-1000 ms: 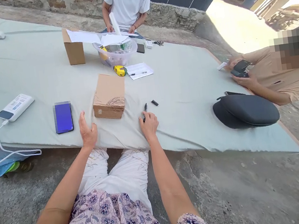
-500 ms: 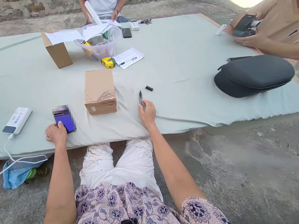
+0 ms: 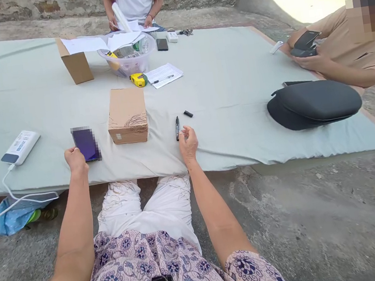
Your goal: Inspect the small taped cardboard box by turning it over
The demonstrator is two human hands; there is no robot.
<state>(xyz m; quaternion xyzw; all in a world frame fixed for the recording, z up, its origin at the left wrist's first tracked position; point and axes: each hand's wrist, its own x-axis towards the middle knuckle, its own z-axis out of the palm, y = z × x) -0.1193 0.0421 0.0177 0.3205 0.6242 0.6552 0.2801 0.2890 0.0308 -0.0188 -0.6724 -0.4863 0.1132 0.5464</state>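
Observation:
My left hand (image 3: 76, 160) rests on the cloth with its fingers curled in, against the left edge of a smartphone (image 3: 86, 147) that lies flat with its screen partly blurred. My right hand (image 3: 188, 142) lies beside a black marker (image 3: 177, 129), its fingers loosely bent and apart, the thumb close to the marker's near end. The marker is uncapped, and its black cap (image 3: 188, 113) lies just beyond on the right. Between my hands stands a closed cardboard box (image 3: 126, 116) with black scribbled lines on its front edge.
A white power bank (image 3: 21, 147) with a cable lies left. Farther back are a cardboard piece (image 3: 77, 68), a plastic basket (image 3: 129, 67), a yellow tape measure (image 3: 138, 79) and a paper (image 3: 165, 73) with a pen. A black case (image 3: 314, 103) sits right. Two people sit at the table.
My left thumb has come off the phone's screen, and the hand is now curled at its edge. My right fingers have drawn back from the marker, which shows more fully.

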